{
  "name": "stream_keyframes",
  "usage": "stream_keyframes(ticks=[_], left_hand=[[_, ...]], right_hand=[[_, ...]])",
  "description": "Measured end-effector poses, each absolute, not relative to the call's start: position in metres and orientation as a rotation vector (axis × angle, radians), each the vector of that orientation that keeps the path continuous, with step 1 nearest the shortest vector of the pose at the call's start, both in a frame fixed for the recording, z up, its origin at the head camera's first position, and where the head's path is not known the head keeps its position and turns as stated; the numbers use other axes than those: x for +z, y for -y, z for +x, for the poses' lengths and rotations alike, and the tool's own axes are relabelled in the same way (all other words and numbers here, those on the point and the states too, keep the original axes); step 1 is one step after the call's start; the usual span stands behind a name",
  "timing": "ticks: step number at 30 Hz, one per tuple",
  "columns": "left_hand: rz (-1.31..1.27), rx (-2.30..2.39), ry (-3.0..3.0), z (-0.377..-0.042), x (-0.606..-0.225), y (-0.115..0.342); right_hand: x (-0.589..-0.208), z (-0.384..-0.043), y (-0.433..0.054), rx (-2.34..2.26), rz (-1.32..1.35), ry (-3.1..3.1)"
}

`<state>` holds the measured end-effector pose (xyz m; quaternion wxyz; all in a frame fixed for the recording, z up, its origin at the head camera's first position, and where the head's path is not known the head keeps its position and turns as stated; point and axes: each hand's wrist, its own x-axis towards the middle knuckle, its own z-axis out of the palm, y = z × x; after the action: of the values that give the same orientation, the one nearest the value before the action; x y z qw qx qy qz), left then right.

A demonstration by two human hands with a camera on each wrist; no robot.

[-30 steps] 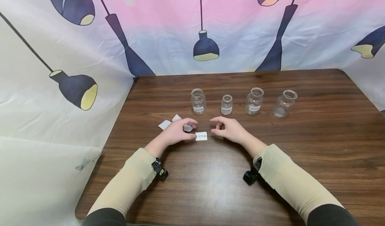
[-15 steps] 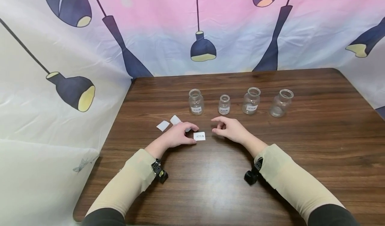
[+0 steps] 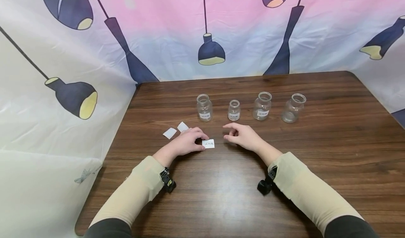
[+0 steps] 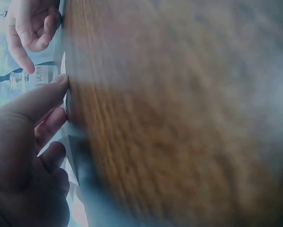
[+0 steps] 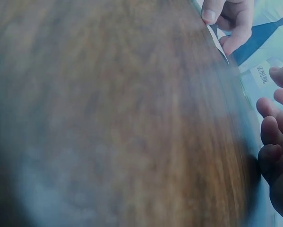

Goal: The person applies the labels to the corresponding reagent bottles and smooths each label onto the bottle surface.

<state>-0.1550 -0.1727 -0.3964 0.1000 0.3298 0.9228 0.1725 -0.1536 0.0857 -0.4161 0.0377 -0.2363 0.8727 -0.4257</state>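
My left hand (image 3: 186, 142) is at a small white printed label (image 3: 209, 143) on the table, its index finger and thumb pinching the label's opposite edges near the left end. In the right wrist view the label (image 5: 219, 45) looks like a thin, slightly curved strip under the fingertips. To its right, my right hand (image 3: 243, 136) hovers with loosely bent fingers and nothing in them. Behind the hands stand a left glass jar (image 3: 204, 108), a small glass jar (image 3: 234, 110) and a third glass jar (image 3: 262, 106), each bearing a similar label.
At the right of the row is a glass jar (image 3: 293, 108) without a visible label. Pieces of white paper (image 3: 169, 133) lie left of and partly behind the left hand. The brown wooden table (image 3: 227, 188) meets a patterned cloth backdrop (image 3: 177, 30) at its far edge.
The left index finger and thumb have come closer together over the label's edges. The right hand keeps its loose bend and has barely moved. The head view has shifted slightly.
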Motion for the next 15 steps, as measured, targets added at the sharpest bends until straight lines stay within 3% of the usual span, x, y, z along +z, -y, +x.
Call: stream_keyframes(ticks=[15], left_hand=[[0.926, 0.62, -2.754, -0.1608, -0.3926, 0.1627]], right_hand=[[-0.4131, -0.1502, -0.0884, -1.302, -0.709, -2.685]])
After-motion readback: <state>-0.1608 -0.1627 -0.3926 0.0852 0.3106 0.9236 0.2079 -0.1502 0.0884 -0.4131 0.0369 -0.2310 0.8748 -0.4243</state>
